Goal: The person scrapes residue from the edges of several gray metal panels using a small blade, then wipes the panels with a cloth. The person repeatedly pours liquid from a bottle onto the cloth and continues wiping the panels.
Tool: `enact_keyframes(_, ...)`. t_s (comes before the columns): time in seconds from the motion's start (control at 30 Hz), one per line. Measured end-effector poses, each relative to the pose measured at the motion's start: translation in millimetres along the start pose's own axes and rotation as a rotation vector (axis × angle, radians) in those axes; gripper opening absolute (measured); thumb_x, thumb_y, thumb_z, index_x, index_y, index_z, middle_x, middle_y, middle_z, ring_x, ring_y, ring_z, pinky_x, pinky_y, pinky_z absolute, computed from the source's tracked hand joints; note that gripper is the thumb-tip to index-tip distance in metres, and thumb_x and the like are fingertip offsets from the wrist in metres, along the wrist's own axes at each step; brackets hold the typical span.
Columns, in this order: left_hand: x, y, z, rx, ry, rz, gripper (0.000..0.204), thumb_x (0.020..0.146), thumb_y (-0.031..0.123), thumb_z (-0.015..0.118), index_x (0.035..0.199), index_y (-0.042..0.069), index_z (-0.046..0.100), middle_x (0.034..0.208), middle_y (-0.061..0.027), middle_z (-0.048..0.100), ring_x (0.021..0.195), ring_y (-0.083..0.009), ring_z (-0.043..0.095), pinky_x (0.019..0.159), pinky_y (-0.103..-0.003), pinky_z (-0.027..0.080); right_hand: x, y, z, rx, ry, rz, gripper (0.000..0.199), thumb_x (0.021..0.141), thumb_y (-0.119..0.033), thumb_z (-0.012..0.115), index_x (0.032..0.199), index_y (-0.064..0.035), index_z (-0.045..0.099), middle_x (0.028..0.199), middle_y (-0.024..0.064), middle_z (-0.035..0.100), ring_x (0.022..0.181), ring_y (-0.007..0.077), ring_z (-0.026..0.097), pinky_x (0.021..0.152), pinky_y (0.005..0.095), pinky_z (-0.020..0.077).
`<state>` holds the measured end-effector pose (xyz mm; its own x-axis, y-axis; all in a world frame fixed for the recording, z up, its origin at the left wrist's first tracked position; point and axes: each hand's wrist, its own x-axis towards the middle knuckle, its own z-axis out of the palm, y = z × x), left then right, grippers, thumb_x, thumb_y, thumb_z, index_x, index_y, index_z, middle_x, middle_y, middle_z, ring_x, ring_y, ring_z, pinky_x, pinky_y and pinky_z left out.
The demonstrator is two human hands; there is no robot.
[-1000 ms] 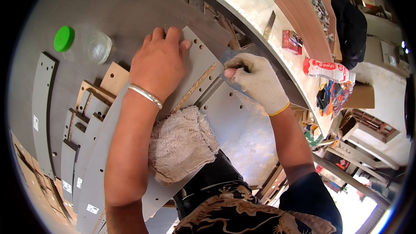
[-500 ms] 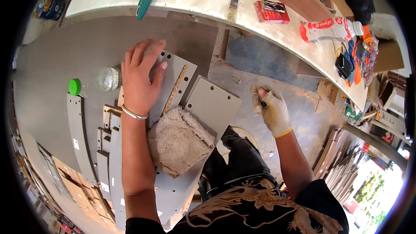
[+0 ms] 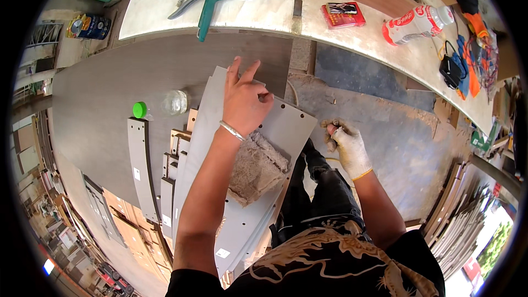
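Observation:
My left hand [image 3: 246,103], bare with a bracelet at the wrist, is over the stacked grey panels [image 3: 212,113]. Its thumb and index finger meet in a pinch, while other fingers stretch out; whatever lies between the tips is too small to see. Just below it, a brownish fluffy cloth [image 3: 258,169] rests on the panels, partly behind my wrist. Small round holes mark the right-hand panel [image 3: 294,124]. Off to the right, apart from the panels, my right hand [image 3: 347,142] wears a worn white glove. Its bare-tipped thumb presses against curled fingers, and their contents are hidden.
Curved drilled strips [image 3: 144,162] lie left of the panels, near a clear jar [image 3: 175,103] and a green cap [image 3: 140,110]. Across the far side runs a pale workbench [image 3: 264,14] with green-handled pliers [image 3: 209,11], a red box [image 3: 344,16] and a plastic bottle [image 3: 418,25].
My left hand has shifted right across the panels, its spread fingers drawing into a pinch. The sawdust-filled groove beside it no longer shows there. My right hand keeps its curled pose. The view has shifted.

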<state>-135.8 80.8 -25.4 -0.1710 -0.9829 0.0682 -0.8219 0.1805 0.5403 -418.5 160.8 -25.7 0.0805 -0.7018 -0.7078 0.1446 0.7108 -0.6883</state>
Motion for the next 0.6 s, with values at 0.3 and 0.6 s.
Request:
enact_keyframes(0.3,11.6,14.9,-4.9,0.129,-0.184,-0.101,0.017,0.083,0.025,0.075,0.077,0.011,0.082,0.16,-0.013,0.048,0.157,-0.0467,0.018,0.128,-0.057,0.018,31.4,-68.0,35.8,0.161,-0.095,-0.166,0.023,0.096,-0.01,0.057,0.115,-0.0017,0.066,0.092,0.0064,0.065,0.072,0.0128,0.061,0.065,0.0306,0.0535)
enact_keyframes(0.6,9.0,30.7,7.5,0.321,-0.135,-0.153,0.012,0.081,0.017,0.072,0.081,0.011,0.082,0.158,-0.0097,0.05,0.157,-0.0456,0.019,0.126,-0.061,0.02,103.9,-185.6,103.1,-0.05,-0.109,-0.253,0.035,0.098,-0.019,0.055,0.129,-0.0056,0.058,0.115,0.0182,0.068,0.106,0.0333,0.069,0.095,0.0474,0.0568)
